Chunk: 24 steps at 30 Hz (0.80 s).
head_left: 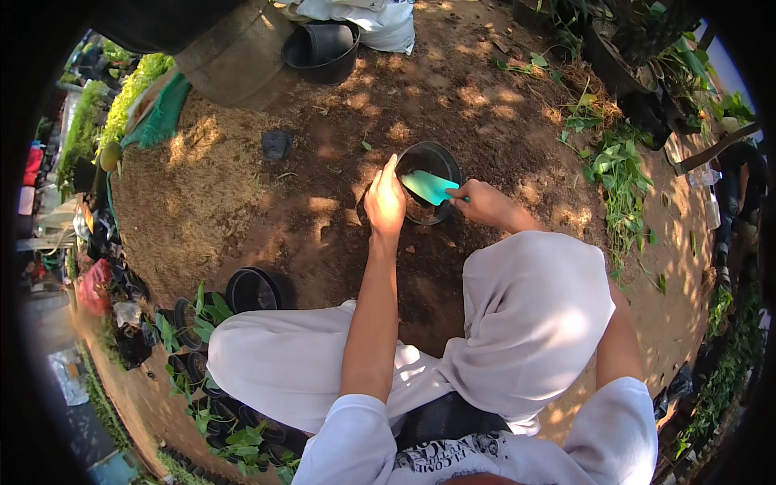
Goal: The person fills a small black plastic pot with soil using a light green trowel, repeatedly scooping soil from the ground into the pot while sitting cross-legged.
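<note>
A round black plastic plant pot stands on dark soil in front of me, with some soil visible inside. My left hand rests against the pot's left side, fingers extended and together. In my right hand, at the pot's right rim, is the handle of a green hand trowel; its blade lies over the pot's opening, tilted towards the left. Whether the blade touches the soil in the pot, I cannot tell.
Another black pot is by my left knee, near several potted seedlings. Dry chaff-like material covers the ground at left. Cut leafy vines lie at right. A black tub and white sacks stand ahead. A person is at far right.
</note>
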Motion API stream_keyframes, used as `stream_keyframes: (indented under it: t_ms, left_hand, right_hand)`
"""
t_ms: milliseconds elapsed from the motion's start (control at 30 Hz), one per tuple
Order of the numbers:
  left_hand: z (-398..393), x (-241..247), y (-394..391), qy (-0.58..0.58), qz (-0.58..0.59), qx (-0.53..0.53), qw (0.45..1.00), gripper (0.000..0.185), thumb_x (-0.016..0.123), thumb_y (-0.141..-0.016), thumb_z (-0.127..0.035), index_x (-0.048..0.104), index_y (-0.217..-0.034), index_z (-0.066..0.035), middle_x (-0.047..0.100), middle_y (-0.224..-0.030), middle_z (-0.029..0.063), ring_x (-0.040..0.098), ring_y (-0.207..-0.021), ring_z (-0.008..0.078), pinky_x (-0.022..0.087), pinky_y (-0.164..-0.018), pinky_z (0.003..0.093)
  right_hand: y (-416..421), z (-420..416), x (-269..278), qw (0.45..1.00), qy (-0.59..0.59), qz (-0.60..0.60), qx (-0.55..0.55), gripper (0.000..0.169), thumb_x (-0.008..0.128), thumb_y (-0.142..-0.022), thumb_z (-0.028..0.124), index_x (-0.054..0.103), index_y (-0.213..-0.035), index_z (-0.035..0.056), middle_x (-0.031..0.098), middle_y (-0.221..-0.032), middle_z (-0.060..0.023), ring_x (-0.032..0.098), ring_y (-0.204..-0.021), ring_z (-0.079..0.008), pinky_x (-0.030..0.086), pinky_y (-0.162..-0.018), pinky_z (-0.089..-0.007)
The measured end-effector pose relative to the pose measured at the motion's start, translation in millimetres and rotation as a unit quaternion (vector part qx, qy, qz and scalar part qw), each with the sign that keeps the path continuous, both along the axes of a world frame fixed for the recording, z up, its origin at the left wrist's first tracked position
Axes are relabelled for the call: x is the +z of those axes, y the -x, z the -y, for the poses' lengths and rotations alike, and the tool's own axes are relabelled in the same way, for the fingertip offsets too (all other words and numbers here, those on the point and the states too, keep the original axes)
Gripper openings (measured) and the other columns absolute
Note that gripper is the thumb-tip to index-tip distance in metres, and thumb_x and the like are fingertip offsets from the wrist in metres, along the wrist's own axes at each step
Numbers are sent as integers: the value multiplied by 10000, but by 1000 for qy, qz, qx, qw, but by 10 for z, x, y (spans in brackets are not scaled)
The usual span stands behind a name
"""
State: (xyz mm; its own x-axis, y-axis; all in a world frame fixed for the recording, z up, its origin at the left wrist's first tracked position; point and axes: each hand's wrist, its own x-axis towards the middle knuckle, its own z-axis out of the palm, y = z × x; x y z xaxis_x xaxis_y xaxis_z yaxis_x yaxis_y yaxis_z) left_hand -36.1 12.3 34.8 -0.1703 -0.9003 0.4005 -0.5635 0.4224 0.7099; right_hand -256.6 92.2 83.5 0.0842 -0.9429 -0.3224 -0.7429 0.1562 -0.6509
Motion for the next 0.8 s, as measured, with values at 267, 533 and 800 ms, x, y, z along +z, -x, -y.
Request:
stream_keyframes:
  t_ms: [267, 533, 800]
  left_hand:
    - [43, 109, -72, -13, 32, -6, 999, 355, 539, -1024, -59, 662, -1353, -108, 723, -1175, 182, 710, -1015, 386, 580, -841, 422]
    - [59, 21, -75, -28, 24, -2, 999, 334, 545, -1027, -90, 677, -1332, -118, 722, -1179, 191, 697, -1057, 406, 577, -869, 455]
    - [39, 64, -63, -16, 33, 4, 999, 346, 516, -1027, -93, 668, -1337, -117, 709, -1215, 196, 682, -1092, 428, 574, -883, 467]
  right_hand:
    - [-28, 9, 599, 988, -30, -123, 90, 297, 645, -962, 255, 765, -1227, 196, 765, -996, -141, 727, -922, -337, 572, -824, -468]
    - [-107, -132, 364, 980, -43, -188, 49, 251, 600, -998, 295, 776, -1141, 186, 763, -946, -119, 732, -918, -358, 584, -817, -491]
    - [-197, 128, 693, 983, -19, -182, 33, 268, 651, -964, 254, 773, -1190, 177, 763, -912, -143, 735, -862, -355, 591, -785, -486]
